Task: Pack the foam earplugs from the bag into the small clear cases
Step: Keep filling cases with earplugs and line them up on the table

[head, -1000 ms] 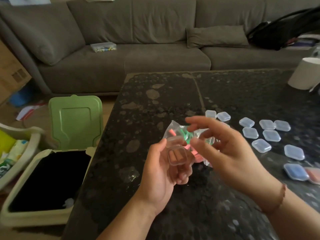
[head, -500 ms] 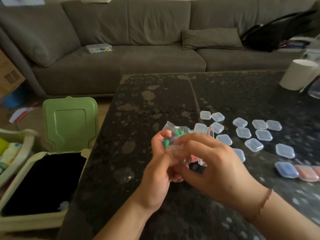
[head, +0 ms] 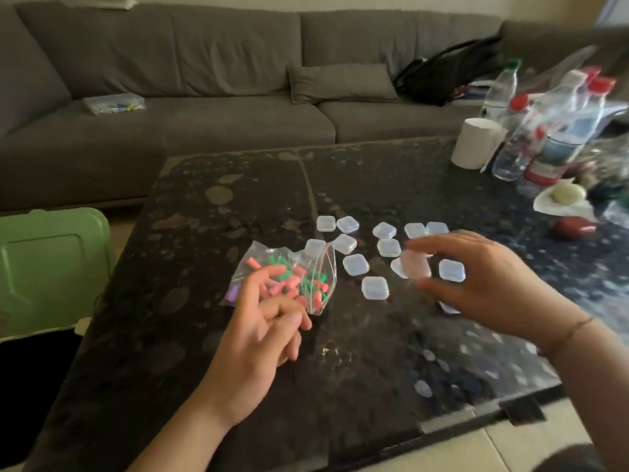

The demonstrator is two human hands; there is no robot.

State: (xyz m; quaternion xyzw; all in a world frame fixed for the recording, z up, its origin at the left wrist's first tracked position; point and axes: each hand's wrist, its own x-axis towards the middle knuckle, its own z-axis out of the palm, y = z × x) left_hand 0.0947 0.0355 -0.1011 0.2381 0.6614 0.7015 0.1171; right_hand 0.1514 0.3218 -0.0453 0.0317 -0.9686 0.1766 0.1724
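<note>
Our right hand (head: 483,284) pinches a small case (head: 416,267) between thumb and fingertips, above the cluster of empty cases (head: 374,287) at the table's (head: 340,369) centre; motion blur hides whether its lid is latched. Our left hand (head: 258,335) hangs with loosely curled fingers, holding nothing, fingertips just at the bag's (head: 289,277) near edge. The bag lies at nine o'clock of the cases, its long axis running from eight toward two o'clock, its zip mouth turned toward three o'clock. The earplugs (head: 289,279) inside lie jumbled every way. We judge them feather-light, squashy and springy: pinch one gently at mid-length. The cases look stiff, slick and light, best held by opposite edges.
</note>
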